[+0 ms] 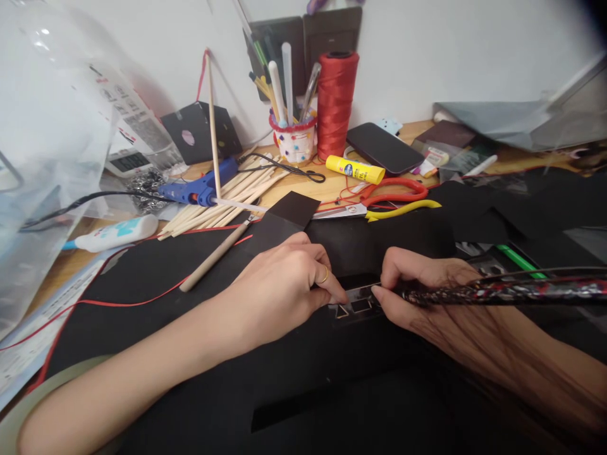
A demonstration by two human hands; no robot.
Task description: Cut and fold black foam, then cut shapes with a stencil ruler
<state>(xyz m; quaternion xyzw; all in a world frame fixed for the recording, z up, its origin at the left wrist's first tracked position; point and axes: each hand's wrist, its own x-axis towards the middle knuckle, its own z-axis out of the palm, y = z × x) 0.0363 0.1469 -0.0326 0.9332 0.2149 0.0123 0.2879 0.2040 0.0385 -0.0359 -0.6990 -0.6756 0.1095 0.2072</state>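
Observation:
A small clear strip (348,308) bearing pale-outlined shapes, a triangle and a rectangle among them, lies over the black sheet (213,392). My left hand (296,278), a ring on one finger, has its fingers curled and pressed together on the left end of this strip. At the opposite end, my right hand (417,278) pinches the edge between thumb and forefinger. Strands of hair and a dark braid (512,292) hang across my right hand and partly hide it. A black card piece (291,212) lies just beyond my left hand.
Behind the hands are scissors (348,212), a yellow glue stick (355,169), a phone (385,148), a red thread spool (337,107) and a pen cup (294,140). A blue glue gun (202,183), wooden sticks (237,194), a craft knife (215,256) and a white bottle (118,232) lie left.

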